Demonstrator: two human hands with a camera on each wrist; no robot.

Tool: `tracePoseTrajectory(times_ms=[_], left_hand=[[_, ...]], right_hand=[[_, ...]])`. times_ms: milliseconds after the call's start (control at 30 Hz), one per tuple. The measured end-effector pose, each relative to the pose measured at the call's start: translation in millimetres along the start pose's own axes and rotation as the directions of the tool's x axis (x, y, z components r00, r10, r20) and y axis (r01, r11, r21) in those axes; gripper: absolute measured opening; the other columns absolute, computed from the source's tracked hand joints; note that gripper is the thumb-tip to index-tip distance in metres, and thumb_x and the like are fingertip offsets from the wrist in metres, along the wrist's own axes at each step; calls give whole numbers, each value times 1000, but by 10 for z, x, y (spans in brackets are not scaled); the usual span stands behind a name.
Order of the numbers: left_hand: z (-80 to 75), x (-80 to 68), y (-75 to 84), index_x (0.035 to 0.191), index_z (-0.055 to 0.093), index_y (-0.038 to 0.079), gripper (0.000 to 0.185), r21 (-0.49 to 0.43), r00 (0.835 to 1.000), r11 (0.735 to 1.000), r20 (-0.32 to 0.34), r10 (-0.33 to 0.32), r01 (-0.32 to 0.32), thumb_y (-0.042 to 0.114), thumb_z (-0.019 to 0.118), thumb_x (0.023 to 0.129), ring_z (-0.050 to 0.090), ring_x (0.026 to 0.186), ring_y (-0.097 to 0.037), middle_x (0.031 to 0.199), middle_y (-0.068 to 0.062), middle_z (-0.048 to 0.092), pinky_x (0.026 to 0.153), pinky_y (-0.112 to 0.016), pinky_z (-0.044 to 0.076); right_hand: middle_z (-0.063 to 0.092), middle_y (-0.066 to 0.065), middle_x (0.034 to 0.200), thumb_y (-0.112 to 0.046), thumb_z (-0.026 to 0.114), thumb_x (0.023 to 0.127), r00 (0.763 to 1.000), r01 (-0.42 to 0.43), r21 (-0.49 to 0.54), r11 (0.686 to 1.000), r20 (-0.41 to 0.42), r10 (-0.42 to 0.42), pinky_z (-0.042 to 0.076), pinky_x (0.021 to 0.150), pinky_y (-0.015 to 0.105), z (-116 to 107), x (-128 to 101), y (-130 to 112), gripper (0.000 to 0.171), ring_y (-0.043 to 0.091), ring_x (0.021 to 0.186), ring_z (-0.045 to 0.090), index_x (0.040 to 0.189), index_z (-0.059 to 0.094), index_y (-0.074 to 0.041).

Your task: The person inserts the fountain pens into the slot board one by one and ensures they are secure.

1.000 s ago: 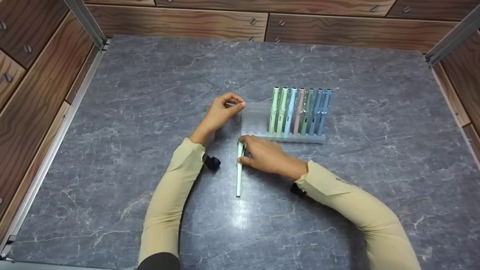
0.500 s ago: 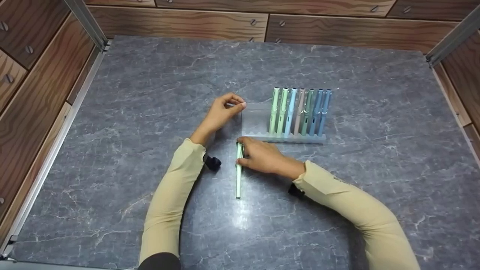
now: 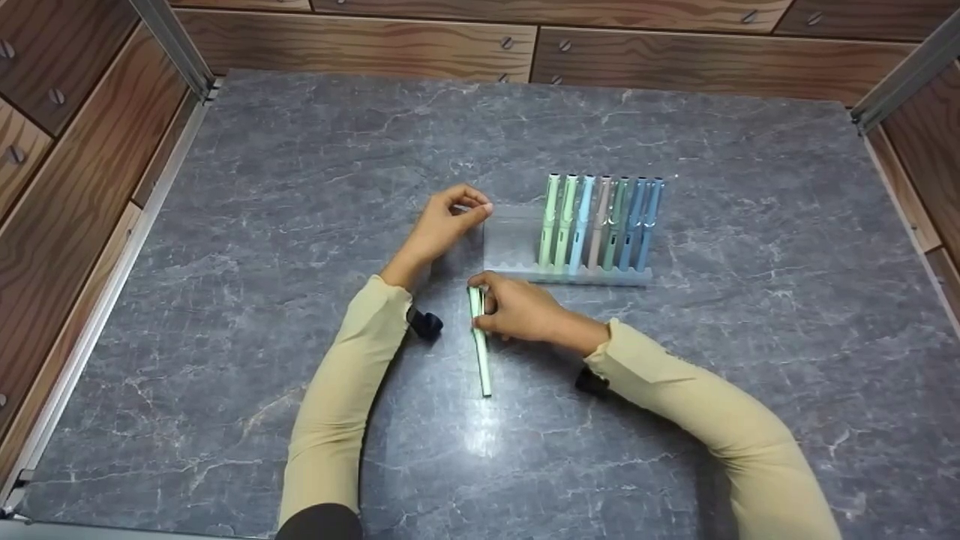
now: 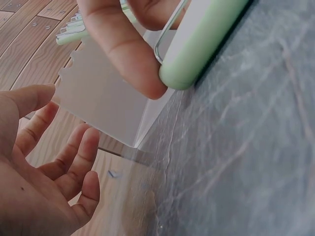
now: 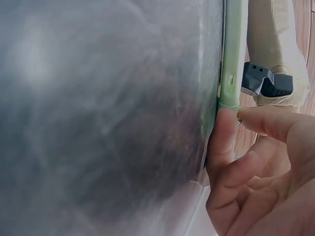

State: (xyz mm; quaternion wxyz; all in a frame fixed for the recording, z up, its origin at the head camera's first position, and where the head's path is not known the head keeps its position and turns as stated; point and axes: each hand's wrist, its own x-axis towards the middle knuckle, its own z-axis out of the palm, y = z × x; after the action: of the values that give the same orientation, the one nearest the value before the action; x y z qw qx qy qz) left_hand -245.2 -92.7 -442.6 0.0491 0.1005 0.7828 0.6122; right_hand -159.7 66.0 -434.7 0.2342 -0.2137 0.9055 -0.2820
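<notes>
A clear pen rack (image 3: 514,238) with a notched front ledge stands mid-table. Its left part holds no pens; several pens (image 3: 600,225) in green, light blue, grey-brown and dark blue lean side by side on the right part. My left hand (image 3: 442,225) pinches the rack's upper left corner between thumb and forefinger; its other fingers (image 4: 81,157) are loosely bent. In front of the rack, my right hand (image 3: 521,307) grips a light green pen (image 3: 482,367) by its clip half, thumb and fingers on either side. The pen lies low along the table, its clip (image 4: 167,32) facing sideways.
The grey marbled tabletop (image 3: 300,187) runs out around the rack. Wood-patterned walls (image 3: 360,49) border the back and sides, with metal posts (image 3: 176,49) at the far corners. A black wrist camera (image 3: 426,325) sits on the left wrist, close to the green pen.
The light green pen has turned slightly in my right hand: its far end shifted left, its near end right. My left hand and the rack stay where they were.
</notes>
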Motion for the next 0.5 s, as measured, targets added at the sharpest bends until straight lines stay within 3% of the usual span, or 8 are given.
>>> tracePoseTrajectory(times_ms=[200, 400, 500], left_hand=[[-2, 3, 2, 102, 67, 6, 20, 0, 1000, 1000, 0, -5, 5, 22, 67, 90, 64, 82, -22, 98, -7, 65, 68, -21, 48], [-2, -3, 6, 102, 67, 6, 20, 7, 1000, 1000, 2, -3, 3, 22, 67, 91, 61, 78, -14, 98, -6, 65, 69, -21, 48], [-4, -3, 9, 102, 67, 6, 20, 8, 1000, 1000, 7, -5, 5, 22, 66, 91, 61, 80, -17, 98, -6, 64, 69, -22, 48]], right_hand=[[66, 3, 94, -22, 73, 81, 999, -8, -46, 999, -35, 6, 45, 59, 24, 22, 16, -24, 60, 9, 64, 58, 135, 50, -9], [65, 4, 86, -16, 70, 82, 999, 5, 34, 999, -37, -3, 46, 47, 23, 36, 6, -25, 57, 7, 50, 57, 134, 50, -7], [64, 3, 83, -16, 69, 83, 999, 6, 50, 999, -36, -4, 46, 44, 23, 33, -9, -22, 56, 6, 47, 54, 135, 49, -7]])
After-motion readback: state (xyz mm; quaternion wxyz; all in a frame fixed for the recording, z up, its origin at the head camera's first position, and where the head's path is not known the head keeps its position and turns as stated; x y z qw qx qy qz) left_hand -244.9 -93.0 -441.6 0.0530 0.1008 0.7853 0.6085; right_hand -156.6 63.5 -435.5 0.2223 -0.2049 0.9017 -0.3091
